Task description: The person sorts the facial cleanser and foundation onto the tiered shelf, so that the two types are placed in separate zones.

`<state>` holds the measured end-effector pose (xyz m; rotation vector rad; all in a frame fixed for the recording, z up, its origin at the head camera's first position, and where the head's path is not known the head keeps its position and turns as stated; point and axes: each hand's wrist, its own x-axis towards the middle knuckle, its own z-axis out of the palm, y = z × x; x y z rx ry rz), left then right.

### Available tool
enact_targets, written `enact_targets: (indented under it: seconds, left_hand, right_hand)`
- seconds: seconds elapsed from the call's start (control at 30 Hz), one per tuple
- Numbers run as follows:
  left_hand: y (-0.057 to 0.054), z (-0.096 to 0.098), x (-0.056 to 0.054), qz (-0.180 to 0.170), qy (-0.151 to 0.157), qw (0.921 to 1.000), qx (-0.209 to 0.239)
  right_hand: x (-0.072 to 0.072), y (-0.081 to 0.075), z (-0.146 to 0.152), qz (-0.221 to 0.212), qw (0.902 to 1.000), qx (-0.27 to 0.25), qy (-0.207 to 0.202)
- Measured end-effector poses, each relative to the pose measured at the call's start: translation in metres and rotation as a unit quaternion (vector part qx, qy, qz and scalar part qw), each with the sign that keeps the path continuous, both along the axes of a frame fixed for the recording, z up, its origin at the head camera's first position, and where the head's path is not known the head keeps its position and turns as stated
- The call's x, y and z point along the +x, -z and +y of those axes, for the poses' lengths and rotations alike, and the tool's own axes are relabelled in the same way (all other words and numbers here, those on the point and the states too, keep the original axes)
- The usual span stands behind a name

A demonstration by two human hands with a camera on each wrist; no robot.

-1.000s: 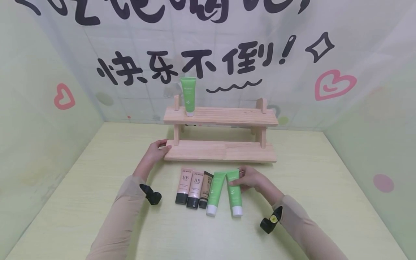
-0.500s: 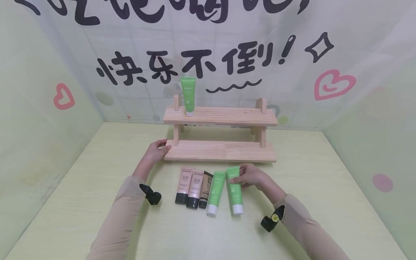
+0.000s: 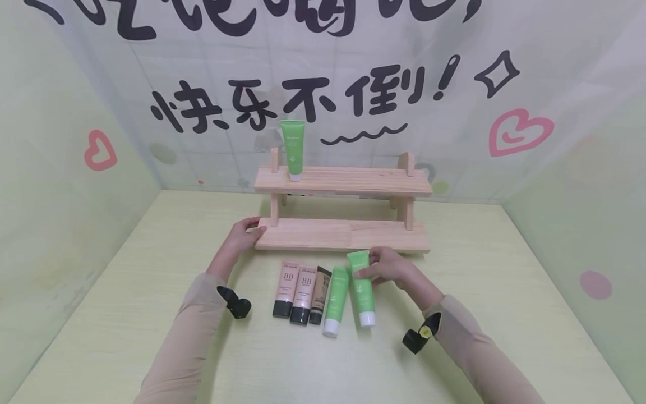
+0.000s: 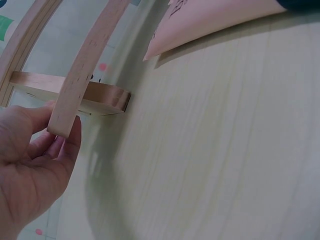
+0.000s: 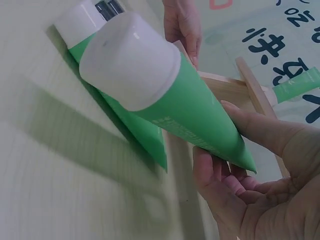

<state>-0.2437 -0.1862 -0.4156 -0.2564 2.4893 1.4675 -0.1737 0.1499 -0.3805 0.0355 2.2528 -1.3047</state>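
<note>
My right hand pinches a green tube with a white cap between thumb and fingers, near its flat crimped end. In the right wrist view this tube is off the table, cap towards the camera. My left hand grips the left end of the lower board of a two-tier wooden shelf; the left wrist view shows thumb and fingers around the board's end. A second green tube lies on the table just left of the held one. Another green tube stands cap down on the upper board's left part.
Left of the lying green tube are two pink BB cream tubes with black caps and a small brown tube, side by side on the table. A printed wall sheet hangs behind the shelf.
My right hand has lifted the green tube and moved it slightly towards the shelf. The neighbouring green tube has shifted a little to the right. My left hand stays on the board.
</note>
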Motion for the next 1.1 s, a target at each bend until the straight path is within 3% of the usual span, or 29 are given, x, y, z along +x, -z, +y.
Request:
enact_targets:
  seconds: [0.23,0.43,0.73,1.1]
  left_hand:
    - [-0.001,0.0,0.0,-0.009,-0.001,1.0,-0.003]
    - [-0.001,0.0,0.001,0.005,0.007,1.0,0.005]
    - [0.0,-0.001,0.001,0.007,0.013,0.9998,0.01]
    - [0.0,-0.002,0.002,0.017,0.018,0.9996,0.01]
  right_hand:
    - [-0.005,-0.006,0.0,0.007,1.0,-0.003,-0.003]
    - [-0.009,-0.01,-0.002,0.014,0.9995,-0.028,0.001]
    - [-0.017,-0.026,-0.005,0.052,0.9969,-0.059,0.003]
    - [-0.023,-0.045,-0.01,0.089,0.9957,-0.023,0.015]
